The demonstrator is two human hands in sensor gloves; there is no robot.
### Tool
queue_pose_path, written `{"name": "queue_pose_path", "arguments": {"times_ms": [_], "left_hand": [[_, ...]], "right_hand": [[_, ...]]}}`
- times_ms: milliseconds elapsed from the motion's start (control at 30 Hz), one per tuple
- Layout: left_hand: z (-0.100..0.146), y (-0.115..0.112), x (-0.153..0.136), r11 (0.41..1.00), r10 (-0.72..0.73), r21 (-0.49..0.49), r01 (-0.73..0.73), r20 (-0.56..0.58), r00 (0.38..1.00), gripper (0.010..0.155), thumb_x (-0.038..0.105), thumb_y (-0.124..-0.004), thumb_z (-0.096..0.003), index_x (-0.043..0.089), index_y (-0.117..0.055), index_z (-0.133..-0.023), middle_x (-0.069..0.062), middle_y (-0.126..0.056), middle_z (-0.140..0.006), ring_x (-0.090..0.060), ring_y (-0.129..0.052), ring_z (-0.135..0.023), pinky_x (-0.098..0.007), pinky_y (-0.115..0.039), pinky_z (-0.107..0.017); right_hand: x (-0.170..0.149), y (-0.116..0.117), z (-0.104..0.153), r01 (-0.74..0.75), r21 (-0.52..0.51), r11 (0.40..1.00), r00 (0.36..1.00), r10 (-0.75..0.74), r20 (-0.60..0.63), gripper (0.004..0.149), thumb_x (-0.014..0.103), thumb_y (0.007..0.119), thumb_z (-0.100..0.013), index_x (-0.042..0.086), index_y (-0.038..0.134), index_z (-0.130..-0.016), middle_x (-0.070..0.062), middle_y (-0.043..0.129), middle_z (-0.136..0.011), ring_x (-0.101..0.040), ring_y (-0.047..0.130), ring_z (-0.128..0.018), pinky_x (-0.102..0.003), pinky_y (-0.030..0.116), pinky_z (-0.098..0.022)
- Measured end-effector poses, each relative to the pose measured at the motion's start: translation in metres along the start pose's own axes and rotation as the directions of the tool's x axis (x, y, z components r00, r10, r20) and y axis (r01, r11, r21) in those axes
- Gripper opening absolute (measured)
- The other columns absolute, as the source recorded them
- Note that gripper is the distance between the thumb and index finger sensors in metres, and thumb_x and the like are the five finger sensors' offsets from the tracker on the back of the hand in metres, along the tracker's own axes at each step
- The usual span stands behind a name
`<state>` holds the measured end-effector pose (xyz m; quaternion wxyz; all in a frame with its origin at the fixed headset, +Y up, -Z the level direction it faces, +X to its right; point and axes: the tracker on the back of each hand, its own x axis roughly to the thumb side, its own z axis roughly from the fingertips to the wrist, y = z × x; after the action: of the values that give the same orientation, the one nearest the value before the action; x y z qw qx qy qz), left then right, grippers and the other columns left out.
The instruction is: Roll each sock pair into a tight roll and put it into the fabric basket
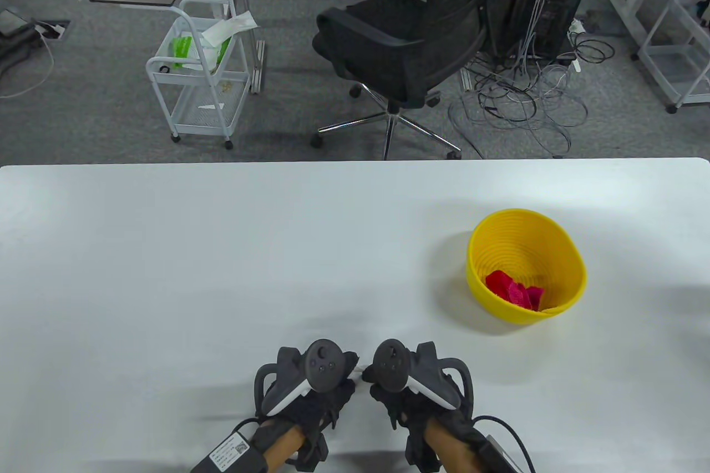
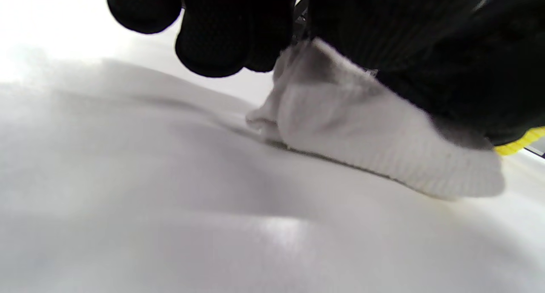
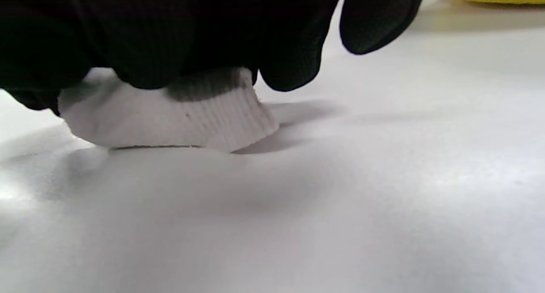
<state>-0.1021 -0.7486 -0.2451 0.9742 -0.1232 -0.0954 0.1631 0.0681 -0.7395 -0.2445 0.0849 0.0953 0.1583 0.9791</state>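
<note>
Both hands, left [image 1: 310, 384] and right [image 1: 410, 384], curl onto the white socks [image 2: 383, 156]; I'd roll them tight and even before the basket [image 1: 574, 259].

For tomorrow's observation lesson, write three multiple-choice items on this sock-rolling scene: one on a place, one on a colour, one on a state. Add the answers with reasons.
1. Where does the yellow basket stand?
A. Ahead of the hands, to the right
B. Left edge
C. On the chair

2. What colour is the roll in the basket?
A. Green
B. Red-pink
C. Blue

3. The white sock is:
A. In the basket
B. On the floor
C. Under both hands on the table

Answers: 1 A, table view shows it there. 2 B, red-pink fabric lies inside. 3 C, left hand and right hand grip it.
</note>
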Motion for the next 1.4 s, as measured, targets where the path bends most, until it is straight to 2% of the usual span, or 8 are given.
{"name": "queue_pose_path", "arguments": {"times_ms": [100,267,400,567,667,867,1100,1400], "left_hand": [[0.001,-0.002,0.001,1.000,-0.013,-0.014,0.013,0.010,1.000,0.053,0.047,-0.081,-0.0368,0.038,-0.083,-0.089,-0.002,-0.079,-0.094,-0.025,-0.085,-0.074,-0.049,-0.066,-0.063],[-0.003,-0.013,0.003,0.995,-0.082,-0.057,0.082,0.002,0.997,0.058,0.048,-0.083,-0.0360,0.037,-0.076,-0.093,-0.002,-0.076,-0.096,-0.024,-0.084,-0.075,-0.049,-0.065,-0.063],[-0.006,-0.016,0.001,0.995,-0.075,-0.072,0.074,-0.010,0.997,0.058,0.048,-0.079,-0.0378,0.037,-0.074,-0.094,-0.003,-0.075,-0.097,-0.025,-0.083,-0.076,-0.049,-0.064,-0.063],[-0.007,-0.016,0.002,0.996,-0.068,-0.066,0.067,-0.009,0.998,0.052,0.043,-0.075,-0.0399,0.033,-0.079,-0.091,-0.004,-0.078,-0.093,-0.025,-0.084,-0.074,-0.049,-0.065,-0.063],[-0.007,-0.015,0.003,0.995,-0.072,-0.064,0.071,-0.007,0.997,0.051,0.042,-0.075,-0.0401,0.031,-0.081,-0.090,-0.004,-0.081,-0.090,-0.025,-0.085,-0.072,-0.049,-0.066,-0.062],[-0.007,-0.016,0.001,0.996,-0.048,-0.076,0.048,0.002,0.999,0.051,0.042,-0.075,-0.0402,0.029,-0.083,-0.088,-0.004,-0.083,-0.088,-0.026,-0.087,-0.070,-0.049,-0.067,-0.062],[-0.004,-0.009,-0.001,1.000,-0.013,-0.026,0.014,0.009,1.000,0.055,0.044,-0.078,-0.0383,0.032,-0.078,-0.092,-0.001,-0.079,-0.096,-0.025,-0.085,-0.077,-0.050,-0.065,-0.063],[0.000,0.001,-0.004,1.000,0.019,-0.003,-0.019,0.005,1.000,0.053,0.046,-0.083,-0.0366,0.041,-0.082,-0.090,-0.001,-0.077,-0.100,-0.025,-0.083,-0.081,-0.050,-0.064,-0.065]], "right_hand": [[-0.001,0.001,-0.001,-0.001,0.008,1.000,1.000,0.001,-0.009,0.045,0.044,0.084,-0.041,0.037,0.080,-0.086,0.010,0.082,-0.097,-0.019,0.087,-0.087,-0.055,0.068,-0.066],[-0.003,0.004,-0.004,0.008,0.013,1.000,1.000,-0.008,-0.028,0.046,0.044,0.080,-0.043,0.037,0.077,-0.088,0.010,0.081,-0.098,-0.019,0.086,-0.087,-0.055,0.068,-0.066],[-0.003,0.004,-0.004,0.003,0.004,1.000,1.000,-0.003,-0.027,0.047,0.046,0.077,-0.044,0.037,0.074,-0.090,0.010,0.080,-0.099,-0.019,0.085,-0.088,-0.055,0.067,-0.067],[0.002,-0.009,0.005,-0.003,-0.110,0.994,1.000,0.006,0.022,0.046,0.048,0.079,-0.042,0.039,0.078,-0.088,0.012,0.081,-0.098,-0.018,0.083,-0.090,-0.054,0.067,-0.068],[0.010,-0.017,0.014,-0.018,-0.145,0.989,0.996,0.030,0.079,0.043,0.047,0.083,-0.041,0.039,0.084,-0.083,0.013,0.085,-0.095,-0.018,0.084,-0.090,-0.055,0.067,-0.068],[0.015,-0.008,0.014,-0.093,-0.056,0.994,0.991,0.098,0.094,0.043,0.047,0.083,-0.041,0.038,0.084,-0.083,0.013,0.084,-0.096,-0.019,0.083,-0.090,-0.055,0.066,-0.068],[0.003,-0.002,0.004,-0.033,-0.020,0.999,0.999,0.034,0.035,0.046,0.048,0.081,-0.042,0.037,0.079,-0.087,0.011,0.082,-0.098,-0.020,0.083,-0.091,-0.056,0.066,-0.067],[-0.002,0.006,-0.004,-0.022,0.000,1.000,1.000,0.022,-0.017,0.050,0.048,0.076,-0.043,0.036,0.071,-0.092,0.010,0.079,-0.100,-0.020,0.082,-0.091,-0.055,0.066,-0.068]]}}
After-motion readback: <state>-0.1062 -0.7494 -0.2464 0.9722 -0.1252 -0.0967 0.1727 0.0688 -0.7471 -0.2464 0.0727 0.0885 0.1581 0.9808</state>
